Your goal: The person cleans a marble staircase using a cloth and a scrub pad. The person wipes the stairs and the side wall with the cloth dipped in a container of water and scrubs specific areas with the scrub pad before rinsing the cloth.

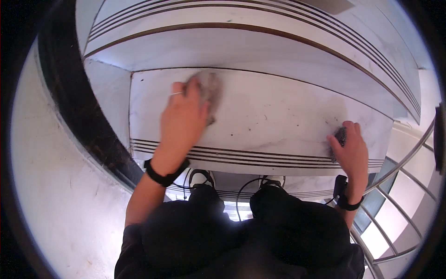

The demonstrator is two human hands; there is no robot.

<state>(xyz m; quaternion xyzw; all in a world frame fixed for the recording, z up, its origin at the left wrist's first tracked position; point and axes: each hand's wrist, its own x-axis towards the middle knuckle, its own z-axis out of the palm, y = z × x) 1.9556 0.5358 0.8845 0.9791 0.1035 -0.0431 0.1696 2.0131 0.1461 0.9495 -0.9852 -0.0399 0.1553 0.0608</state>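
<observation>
My left hand [182, 118], with a ring on one finger, is closed on a greyish-brown rag [212, 90], blurred by motion. The rag lies against the white marbled stair tread [269, 104], toward its left end and near the back edge. At the right end of the same tread, my right hand [351, 149] grips a dark grey, mesh-like scrubber [340, 136] pressed to the surface near the grooved front lines. Small dark crumbs of dirt [249, 129] are scattered on the tread between my hands. Black bands circle both wrists.
A higher step [223, 39] with dark grooves rises beyond the tread. Along the left runs a white wall [60, 176] with a black skirting strip [88, 107]. Metal railings [395, 176] stand at the right. My shoes [201, 178] are on a lower step, with thin black cables nearby.
</observation>
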